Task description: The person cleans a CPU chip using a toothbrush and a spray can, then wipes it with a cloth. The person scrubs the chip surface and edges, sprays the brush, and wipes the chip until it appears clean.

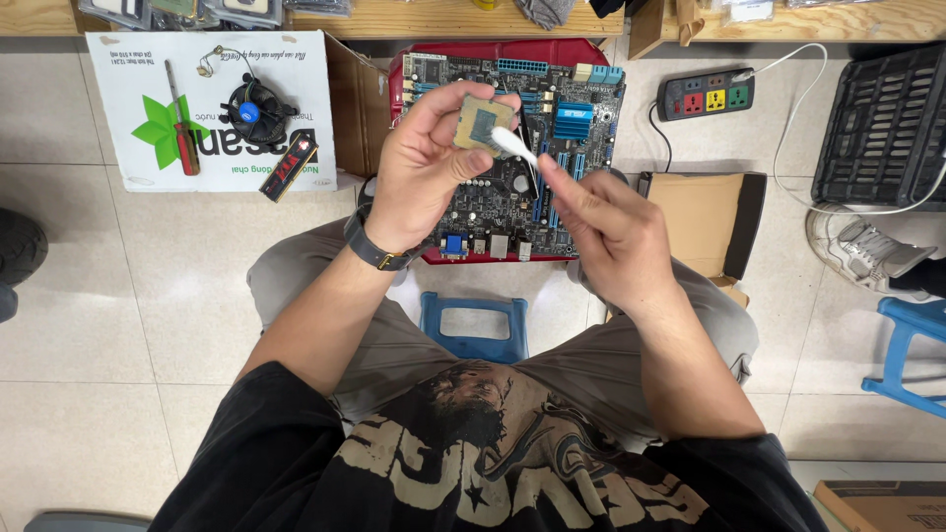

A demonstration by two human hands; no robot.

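Black printed T-shirt (473,463) and grey trousers (394,345) fill the foreground as a person seated on a blue plastic stool (473,325) works over a tiled floor. Raised above the lap, the left hand (424,167), a dark watch (379,251) at its wrist, pinches a small square silver-and-green processor chip (483,123) by its edges between thumb and fingertips, tilted toward the face so its flat surface can be reached. Opposite it, the right hand (601,232) clamps a thin white swab (514,144) between thumb and forefinger, its pale tip touching the chip's lower right corner, apparently to wipe it. Directly beneath lies a dark computer motherboard with blue slots and heatsink (512,148), resting on a red tray (493,51), close enough to take the chip. To the left, a white cardboard sheet (212,108) keeps loose parts together: a round black cooling fan (251,110), a red-handled screwdriver (182,123) and a black memory stick (288,167). Farther right sit a grey power strip (705,96), a brown cardboard box (705,217) and a black plastic crate (887,128).
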